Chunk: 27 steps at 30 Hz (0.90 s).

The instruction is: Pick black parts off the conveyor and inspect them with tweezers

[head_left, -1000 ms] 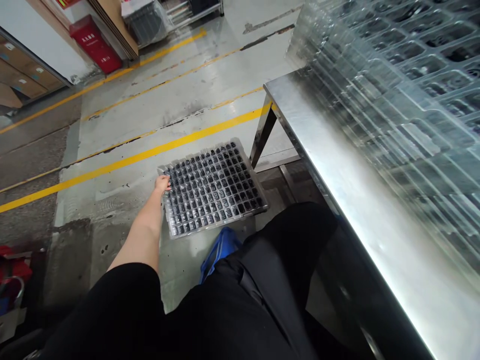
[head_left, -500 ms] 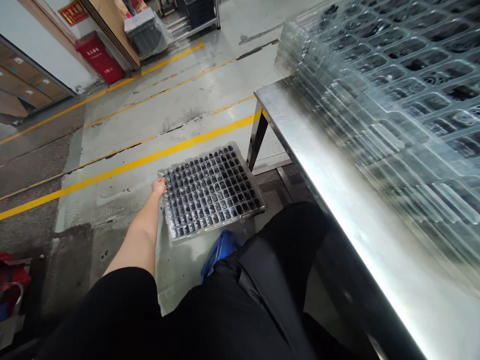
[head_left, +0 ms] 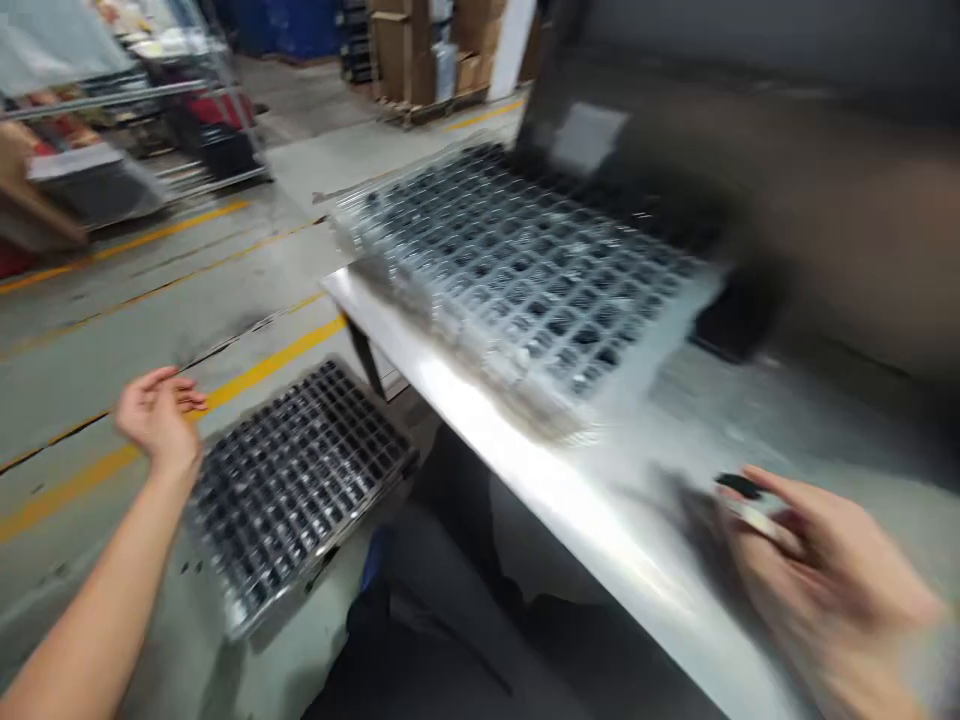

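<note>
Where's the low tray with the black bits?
In the head view, the low tray is left of centre, between the left hand and the metal table, lower than its top.

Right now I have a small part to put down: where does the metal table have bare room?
On the table, bare metal shows between the stacked trays and the right hand, plus a strip along the near edge. The far end is crowded: the stack fills it, with a blurred black object beside it.
</note>
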Each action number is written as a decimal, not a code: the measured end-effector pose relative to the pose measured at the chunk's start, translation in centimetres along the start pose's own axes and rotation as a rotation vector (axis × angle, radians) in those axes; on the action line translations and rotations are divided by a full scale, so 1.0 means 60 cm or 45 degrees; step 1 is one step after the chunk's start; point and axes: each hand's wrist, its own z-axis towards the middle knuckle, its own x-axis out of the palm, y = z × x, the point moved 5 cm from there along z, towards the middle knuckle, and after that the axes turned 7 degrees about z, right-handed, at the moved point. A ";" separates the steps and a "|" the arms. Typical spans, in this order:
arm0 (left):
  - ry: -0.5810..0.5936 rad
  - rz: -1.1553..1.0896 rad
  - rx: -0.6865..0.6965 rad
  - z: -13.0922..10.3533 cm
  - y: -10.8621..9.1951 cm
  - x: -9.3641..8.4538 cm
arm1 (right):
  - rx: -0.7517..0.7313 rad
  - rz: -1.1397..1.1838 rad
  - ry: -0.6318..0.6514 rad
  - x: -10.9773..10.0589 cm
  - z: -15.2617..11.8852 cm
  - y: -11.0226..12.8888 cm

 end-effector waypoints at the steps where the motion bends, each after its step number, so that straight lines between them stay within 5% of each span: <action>1: 0.009 -0.142 0.208 -0.025 -0.064 0.017 | -0.094 -0.023 -0.007 -0.008 -0.002 0.004; 3: 0.170 -0.354 0.532 -0.101 -0.186 0.049 | -0.238 -0.026 -0.035 -0.013 -0.005 0.021; 6: 0.449 -0.469 0.694 -0.248 -0.326 0.085 | -0.133 0.064 -0.161 -0.013 0.000 0.038; 8: 0.814 -0.534 0.750 -0.355 -0.391 0.121 | -0.033 0.169 -0.303 -0.018 0.002 0.041; 11: 1.556 -0.609 0.720 -0.528 -0.451 0.199 | 0.106 0.304 -0.493 -0.036 0.005 0.031; 14: 2.125 -0.659 0.482 -0.694 -0.484 0.280 | 0.174 0.400 -0.637 -0.060 0.010 0.018; 19: 2.533 -0.683 0.067 -0.899 -0.501 0.362 | 0.197 0.443 -0.735 -0.084 0.014 0.007; 22: 2.613 -0.736 -0.126 -0.951 -0.493 0.379 | 0.163 0.320 -0.681 -0.086 0.017 0.000; 27: 2.646 -0.736 -0.404 -0.957 -0.467 0.400 | 0.086 0.187 -0.572 -0.078 0.018 -0.007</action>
